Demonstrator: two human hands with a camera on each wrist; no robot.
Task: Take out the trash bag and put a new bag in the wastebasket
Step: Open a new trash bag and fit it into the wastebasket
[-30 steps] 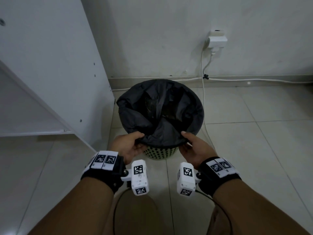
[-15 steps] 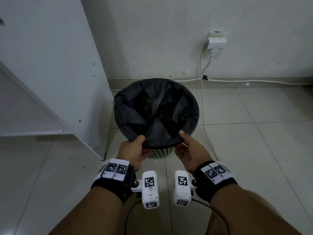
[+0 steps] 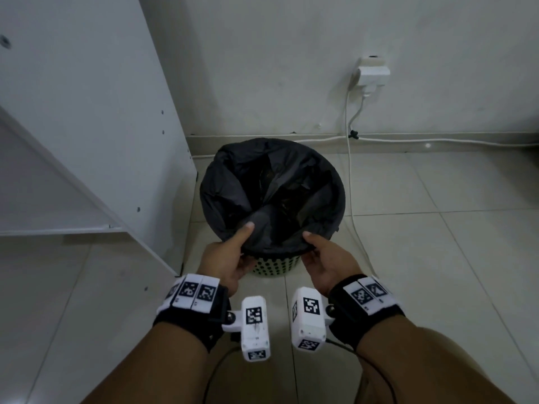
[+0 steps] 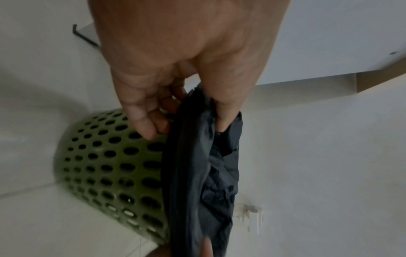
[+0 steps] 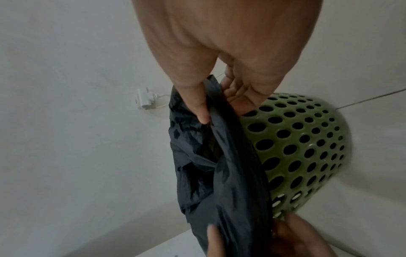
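Observation:
A green perforated wastebasket (image 3: pixel 274 267) (image 4: pixel 110 160) (image 5: pixel 303 147) stands on the tiled floor by the wall. A black trash bag (image 3: pixel 271 193) (image 4: pixel 197 165) (image 5: pixel 219 165) lines it, its edge folded over the rim. My left hand (image 3: pixel 230 255) (image 4: pixel 175 111) pinches the near left edge of the bag, thumb inside and fingers outside under the rim. My right hand (image 3: pixel 318 255) (image 5: pixel 222 104) pinches the near right edge the same way. The bag's contents are hidden in the dark.
A white cabinet panel (image 3: pixel 96 118) stands close to the left of the basket. A wall socket with a plug (image 3: pixel 373 74) and a white cable (image 3: pixel 350 176) runs down just right of the basket. Open tiled floor (image 3: pixel 437 258) lies to the right.
Both hands have shifted slightly along the near rim and keep their hold on the bag's edge. The view has pulled back a little; the basket sits a bit farther off.

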